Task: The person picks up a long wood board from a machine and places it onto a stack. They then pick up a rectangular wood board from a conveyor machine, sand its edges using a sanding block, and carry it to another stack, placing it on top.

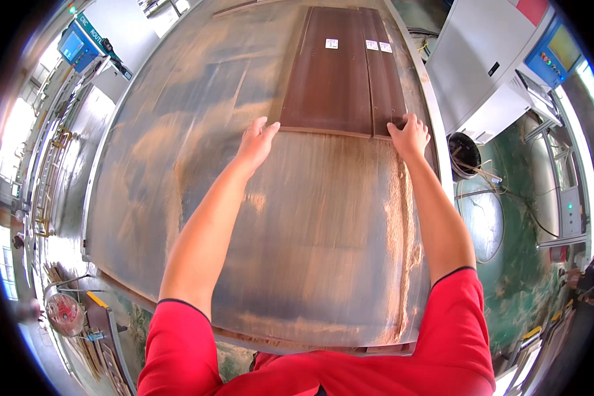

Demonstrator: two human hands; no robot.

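Observation:
Two dark brown panels lie side by side on a large dust-streaked worktable (297, 264). The wide panel (330, 86) is on the left and the narrow panel (385, 86) on the right, with a thin seam between them. Small white labels (332, 43) sit near their far ends. My left hand (256, 142) is at the wide panel's near left corner, thumb and fingers apart, one tip at or just beside the edge. Over the narrow panel's near end, my right hand (410, 136) has its thumb and bent fingers around the corner; some fingertips are hidden.
Sawdust (406, 264) runs in a ridge along the table's right side. To the right stand a grey cabinet (475, 59) with a blue control panel (554, 53) and a black bucket (464, 155) with offcuts. A blue-screened console (79, 46) is at far left, a fan (65, 313) at lower left.

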